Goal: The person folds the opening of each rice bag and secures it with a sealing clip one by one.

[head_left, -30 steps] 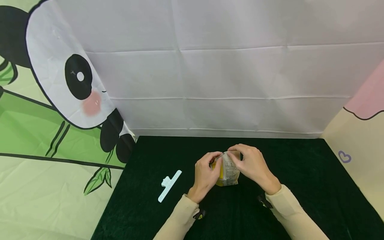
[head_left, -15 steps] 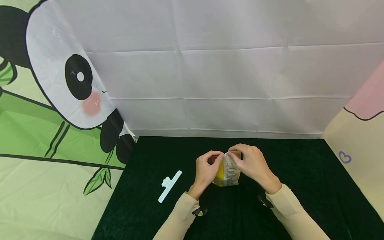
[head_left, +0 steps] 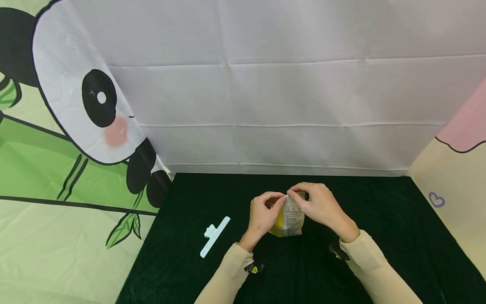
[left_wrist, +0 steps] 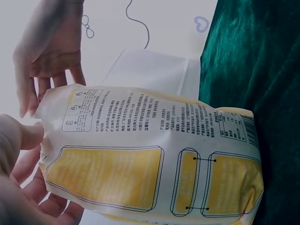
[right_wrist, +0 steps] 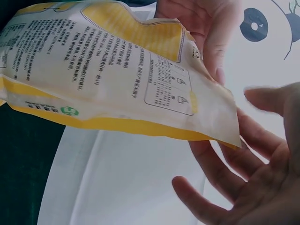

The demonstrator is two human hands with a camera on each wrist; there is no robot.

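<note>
A yellow and white printed plastic packet (head_left: pixel 292 217) stands upright on the dark green cloth in the head view. My left hand (head_left: pixel 263 215) pinches its top edge, thumb on the printed face and fingers behind, as the left wrist view shows. My right hand (head_left: pixel 320 207) is at the other end of that edge. In the right wrist view its fingers (right_wrist: pixel 220 173) reach behind the packet's top corner, while the thumb (right_wrist: pixel 267 99) stands apart from the film. A pale blue bag clip (head_left: pixel 214 237) lies to the left of my left hand.
Dark green cloth (head_left: pixel 364 202) covers the table. Behind it hangs a white creased sheet (head_left: pixel 281 93). Panda-patterned fabric (head_left: pixel 57 181) runs along the left side, and a cream and pink panel (head_left: pixel 455 177) along the right.
My left hand has shifted slightly right along the packet's top edge, its thumb and fingertips closer to my right hand. The right hand has barely moved; the clip lies still.
</note>
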